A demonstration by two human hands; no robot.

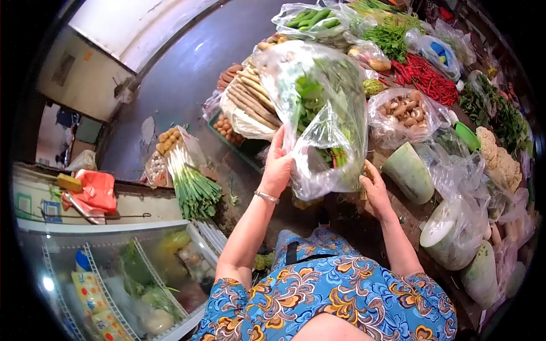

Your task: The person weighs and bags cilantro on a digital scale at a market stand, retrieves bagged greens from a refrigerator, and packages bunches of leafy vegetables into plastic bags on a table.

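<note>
A large clear plastic bag with leafy greens inside is held up in front of my body. My left hand grips the bag's lower left edge, its fingers closed on the plastic. My right hand is at the bag's lower right corner, with its fingers bent against the plastic. Through the film, green leaves and a red band around the stems show. Behind the bag's left side lie long pale roots in a white wrapper.
Mushrooms, red chillies and cut winter melons lie to the right. Scallions stand at the left. A glass-topped cooler fills the lower left, and a red bag sits beyond it.
</note>
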